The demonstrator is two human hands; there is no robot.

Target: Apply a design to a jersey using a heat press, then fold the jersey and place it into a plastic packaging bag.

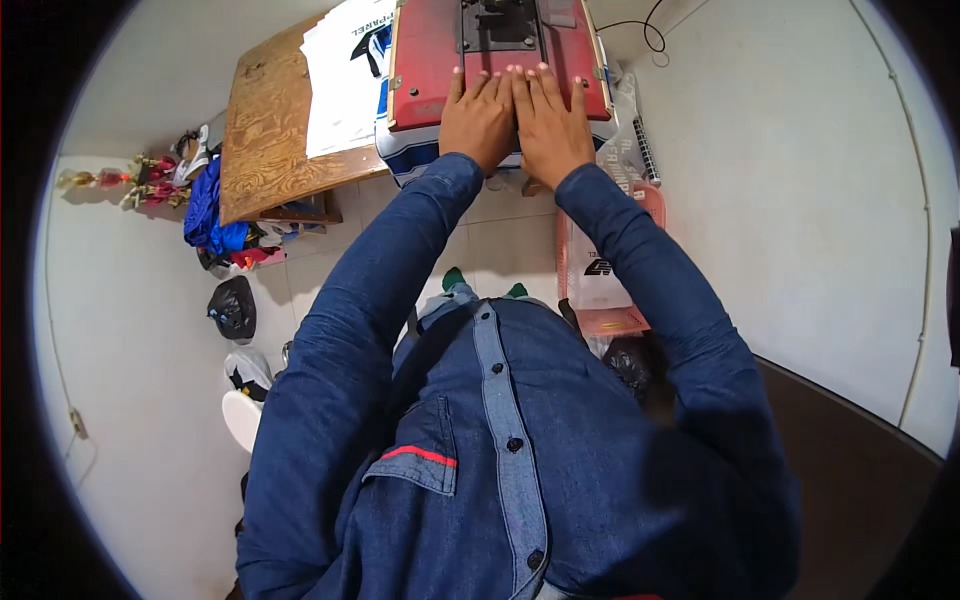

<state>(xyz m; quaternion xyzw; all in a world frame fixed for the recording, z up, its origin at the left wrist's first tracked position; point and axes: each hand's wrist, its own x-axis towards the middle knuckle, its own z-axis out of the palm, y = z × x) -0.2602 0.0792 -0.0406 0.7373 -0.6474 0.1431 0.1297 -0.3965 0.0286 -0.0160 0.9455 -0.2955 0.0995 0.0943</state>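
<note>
Both my hands lie side by side on the near edge of a red metal plate (428, 70) with a dark bracket (500, 28) bolted on its top. My left hand (478, 122) rests palm down, fingers stretched out and pointing away from me. Close beside it, my right hand (550, 128) lies flat in the same way, its fingers a little apart. Neither hand holds anything. Under the plate, a white and blue fabric (405, 150) hangs out over the front. The plate's far end runs out of view at the top.
Left of the plate stands a wooden table (262, 120) with white printed bags (330, 110) on it. A pink basket (612, 320) with packed items stands on the floor at right. Black bags (233, 308), blue cloth (203, 205) and a white stool (242, 420) are at left.
</note>
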